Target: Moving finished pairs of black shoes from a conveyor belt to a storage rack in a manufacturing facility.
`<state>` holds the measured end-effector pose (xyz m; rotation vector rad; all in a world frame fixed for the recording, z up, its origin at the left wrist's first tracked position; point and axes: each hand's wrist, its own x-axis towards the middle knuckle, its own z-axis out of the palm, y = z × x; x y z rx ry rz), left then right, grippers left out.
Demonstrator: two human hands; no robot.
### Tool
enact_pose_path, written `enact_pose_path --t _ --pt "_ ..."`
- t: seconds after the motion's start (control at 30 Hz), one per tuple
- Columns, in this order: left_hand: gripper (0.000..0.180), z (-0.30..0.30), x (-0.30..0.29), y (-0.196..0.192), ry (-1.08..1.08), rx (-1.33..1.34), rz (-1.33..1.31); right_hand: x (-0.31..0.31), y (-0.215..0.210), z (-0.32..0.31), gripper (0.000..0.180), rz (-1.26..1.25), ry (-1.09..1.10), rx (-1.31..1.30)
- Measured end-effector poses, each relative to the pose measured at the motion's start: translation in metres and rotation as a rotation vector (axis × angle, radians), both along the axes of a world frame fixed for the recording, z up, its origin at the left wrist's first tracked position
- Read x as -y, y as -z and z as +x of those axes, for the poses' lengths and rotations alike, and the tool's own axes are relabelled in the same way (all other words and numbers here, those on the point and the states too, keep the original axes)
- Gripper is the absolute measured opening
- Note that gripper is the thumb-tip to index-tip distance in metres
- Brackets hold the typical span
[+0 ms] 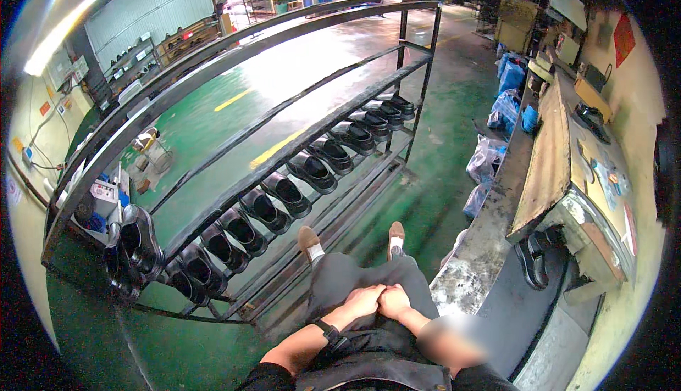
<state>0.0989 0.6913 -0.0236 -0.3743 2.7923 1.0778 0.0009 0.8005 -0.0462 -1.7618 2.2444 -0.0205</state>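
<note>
Beside one shoe rack, two touching hands, each grip curled closed.

My left hand and right hand meet, loosely curled, before my lap, forearms angling inward.

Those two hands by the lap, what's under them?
Dark grey trousers show just beyond the left hand and right hand, which meet. Their palms are hidden, so whatever is right beneath can't be seen.
</note>
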Motion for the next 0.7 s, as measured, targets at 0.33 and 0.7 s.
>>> enact_pose_path --t 0.33,0.7 --pt "0.044 -0.002 0.0 0.005 -0.024 0.025 -0.001 0.004 -0.007 -0.003 0.019 0.082 -0.009 -0.014" --pt "0.047 -0.006 -0.005 0.01 0.008 0.029 -0.008 -0.005 0.005 -0.01 0.019 0.016 0.007 -0.015"
